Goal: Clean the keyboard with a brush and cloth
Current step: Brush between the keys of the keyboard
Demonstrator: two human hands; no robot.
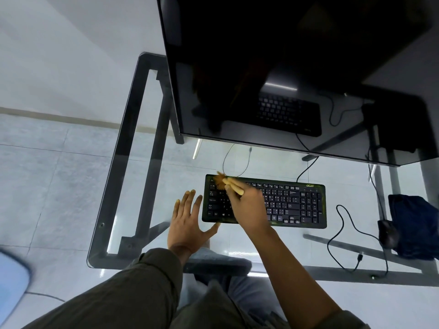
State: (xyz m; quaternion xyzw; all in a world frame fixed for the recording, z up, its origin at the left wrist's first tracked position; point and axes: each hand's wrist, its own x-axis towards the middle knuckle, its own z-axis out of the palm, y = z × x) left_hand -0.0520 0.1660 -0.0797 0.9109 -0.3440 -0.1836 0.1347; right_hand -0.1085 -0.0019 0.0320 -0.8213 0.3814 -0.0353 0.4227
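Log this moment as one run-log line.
step: brushing | right hand: holds brush on keyboard top-left keys | left hand: open, flat on glass table beside keyboard | cloth: untouched, far right

Dark monitor (pixel 297 67), mouse (pixel 387 233), glass desk (pixel 133 162)

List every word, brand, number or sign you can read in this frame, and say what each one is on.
"acer": green logo on the top right corner of the keyboard, seen at about.
Key legends on the keyboard: white marks are visible but too small and blurred to read reliably.
Monitor: screen is dark, with only a reflection of the keyboard; no readable text.
Nothing else carries lettering.
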